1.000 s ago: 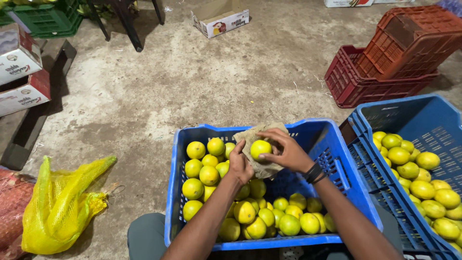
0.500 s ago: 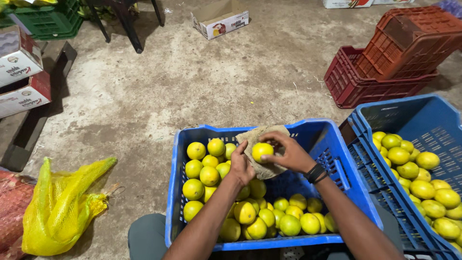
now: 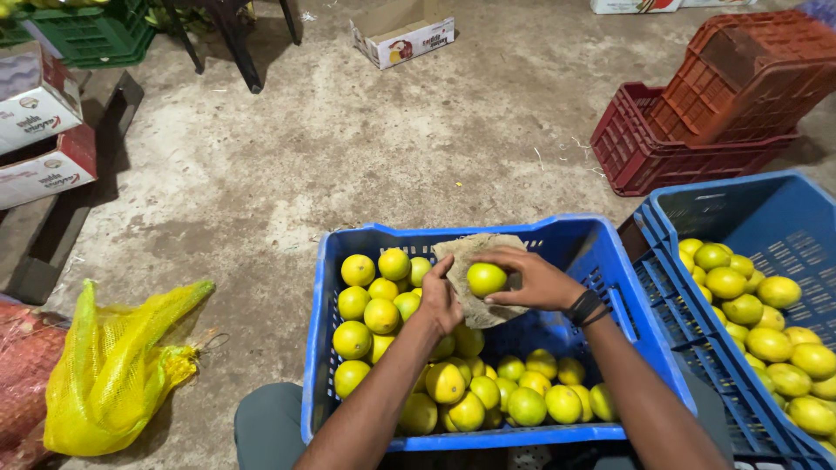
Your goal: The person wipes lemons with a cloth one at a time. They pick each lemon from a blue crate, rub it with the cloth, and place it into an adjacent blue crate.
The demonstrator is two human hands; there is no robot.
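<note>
A blue plastic crate (image 3: 610, 252) in front of me holds several yellow-green citrus fruits (image 3: 383, 318). Above it, my left hand (image 3: 440, 300) grips a piece of brown burlap cloth (image 3: 475, 252) from the left. One yellow-green fruit (image 3: 486, 278) rests against the cloth, and my right hand (image 3: 540, 280) holds it with the fingers curled over it. A dark band sits on my right wrist.
A second blue crate (image 3: 766, 209) with more fruit stands at the right. Stacked red crates (image 3: 697, 113) are behind it. A yellow mesh bag (image 3: 113, 365) lies at the left, with cardboard boxes (image 3: 39, 130) and a green crate (image 3: 78, 30) beyond.
The fruit has been turned a little against the cloth, and my right fingers have shifted over it. Both hands stay above the crate.
</note>
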